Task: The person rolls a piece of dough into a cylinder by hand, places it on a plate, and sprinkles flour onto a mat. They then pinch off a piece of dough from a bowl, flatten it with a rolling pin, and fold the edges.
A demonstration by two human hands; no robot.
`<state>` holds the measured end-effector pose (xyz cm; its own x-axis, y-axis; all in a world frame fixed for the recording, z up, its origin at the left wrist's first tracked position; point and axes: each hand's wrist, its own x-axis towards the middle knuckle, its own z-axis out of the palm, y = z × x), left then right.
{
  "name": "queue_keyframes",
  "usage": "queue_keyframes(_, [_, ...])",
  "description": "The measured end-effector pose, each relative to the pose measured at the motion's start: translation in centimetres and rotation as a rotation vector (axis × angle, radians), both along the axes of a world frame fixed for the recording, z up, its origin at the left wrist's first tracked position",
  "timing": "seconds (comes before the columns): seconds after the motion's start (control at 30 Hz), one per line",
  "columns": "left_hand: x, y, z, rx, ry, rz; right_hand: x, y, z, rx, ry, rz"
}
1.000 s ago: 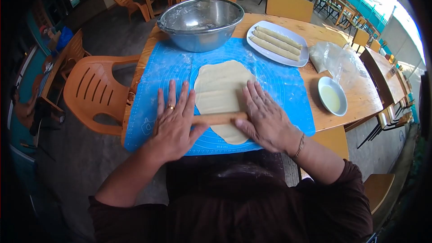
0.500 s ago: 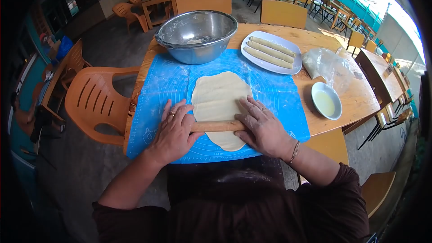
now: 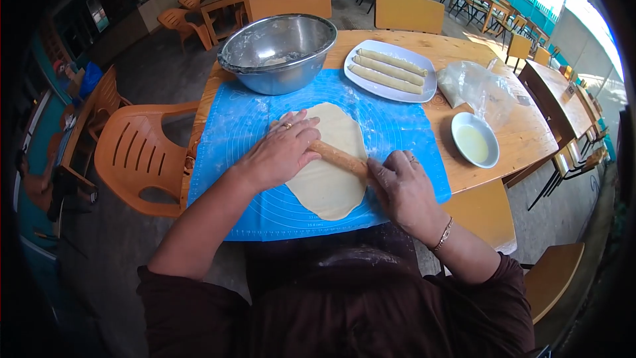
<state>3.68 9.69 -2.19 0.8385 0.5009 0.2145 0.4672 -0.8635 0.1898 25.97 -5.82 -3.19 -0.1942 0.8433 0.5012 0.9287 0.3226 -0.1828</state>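
A flat oval sheet of pale dough lies on the blue mat. Across it, slanting down to the right, is a wooden rolling pin. My left hand is closed over the pin's upper left end, at the dough's left edge. My right hand grips the lower right end, fingers curled, beside the dough's right edge. Both ends of the pin are hidden under the hands.
Behind the mat stand a steel bowl and a white plate with three dough rolls. To the right are a clear plastic bag and a small bowl of pale liquid. An orange chair is at the left.
The rolling pin has turned from nearly level to slanted, its left end higher and farther away. My left hand has moved up and right; my right hand has moved slightly right, its fingers more curled.
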Motion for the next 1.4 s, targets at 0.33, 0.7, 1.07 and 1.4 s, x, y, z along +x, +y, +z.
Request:
queue_keyframes(0.33, [7.0,1.2,-0.6,0.009,0.247,0.269,1.6,2.0,-1.0,-0.229,-0.074,-0.226])
queue_keyframes(0.7, [13.1,4.2,-1.7,0.038,0.22,0.404,3.4,3.5,-2.5,-0.19,-0.031,-0.416])
queue_keyframes(1.07, [14.8,4.2,-2.6,0.2,-0.284,0.285,4.0,3.8,-1.9,-0.054,0.106,-0.279])
queue_keyframes(1.4, [4.5,0.3,-2.4,0.003,0.121,0.186,8.2,-2.2,-0.6,-0.032,0.218,-0.345])
